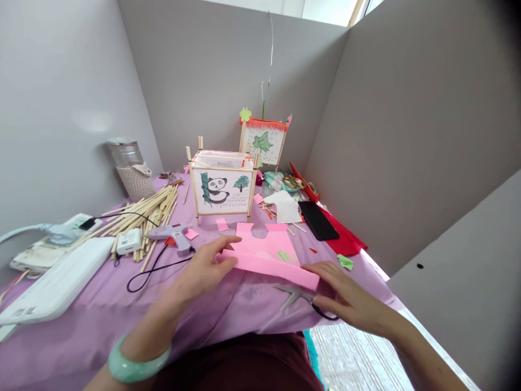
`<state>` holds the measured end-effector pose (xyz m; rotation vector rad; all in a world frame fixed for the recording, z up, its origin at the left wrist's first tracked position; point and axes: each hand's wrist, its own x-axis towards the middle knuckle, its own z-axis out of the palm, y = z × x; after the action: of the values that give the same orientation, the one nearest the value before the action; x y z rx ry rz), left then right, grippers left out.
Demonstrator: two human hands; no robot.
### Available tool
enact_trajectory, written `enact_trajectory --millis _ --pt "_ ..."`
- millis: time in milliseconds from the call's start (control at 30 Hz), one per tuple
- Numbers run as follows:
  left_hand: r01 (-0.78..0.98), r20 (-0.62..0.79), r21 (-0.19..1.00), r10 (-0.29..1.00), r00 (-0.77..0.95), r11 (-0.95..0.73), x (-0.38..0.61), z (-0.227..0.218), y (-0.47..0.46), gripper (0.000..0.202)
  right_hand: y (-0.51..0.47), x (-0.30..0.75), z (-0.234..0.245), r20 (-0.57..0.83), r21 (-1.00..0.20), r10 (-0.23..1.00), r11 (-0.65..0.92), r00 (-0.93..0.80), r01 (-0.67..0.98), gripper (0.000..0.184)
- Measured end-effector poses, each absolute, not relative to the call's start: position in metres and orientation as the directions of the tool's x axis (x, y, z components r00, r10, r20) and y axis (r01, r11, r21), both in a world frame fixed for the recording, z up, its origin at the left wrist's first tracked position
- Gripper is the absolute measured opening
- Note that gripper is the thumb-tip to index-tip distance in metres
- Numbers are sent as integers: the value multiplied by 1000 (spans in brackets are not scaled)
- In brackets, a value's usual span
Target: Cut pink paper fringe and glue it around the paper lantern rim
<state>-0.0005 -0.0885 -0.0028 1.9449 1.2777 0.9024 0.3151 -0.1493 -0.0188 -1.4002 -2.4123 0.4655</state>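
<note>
A folded strip of pink paper [268,271] stretches between my hands above the table. My left hand [205,266] pinches its left end between thumb and fingers. Around the right end curl the fingers of my right hand [345,296], the thumb lower down. Under that hand lies a pair of scissors [293,296], its dark handle partly hidden. Just behind the strip is a larger sheet of pink paper [248,239] with a notch cut in its far edge. Green paper scraps [286,256] rest on this sheet.
A panda-drawn paper lantern [222,193] stands beyond the sheet, a second lantern [264,142] behind it. Leftward are a glue gun [173,233], wooden sticks [160,209], a white board-like device [61,282] and a jar [132,168]. A black phone [318,220] lies right.
</note>
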Motion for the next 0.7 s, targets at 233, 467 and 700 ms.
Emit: enact_trajectory --millis 233,467,700 --pt "264 161 943 972 171 -203 3 -13 -83 40 -158 320 -34 200 -432 871 489 -448 758 50" --pt "5 105 994 989 106 -106 4 -30 -77 39 -164 326 -33 119 -353 869 490 -481 797 54" --pt "-85 21 996 997 71 -15 6 -30 -77 38 -166 319 -36 115 -241 879 476 -462 846 61"
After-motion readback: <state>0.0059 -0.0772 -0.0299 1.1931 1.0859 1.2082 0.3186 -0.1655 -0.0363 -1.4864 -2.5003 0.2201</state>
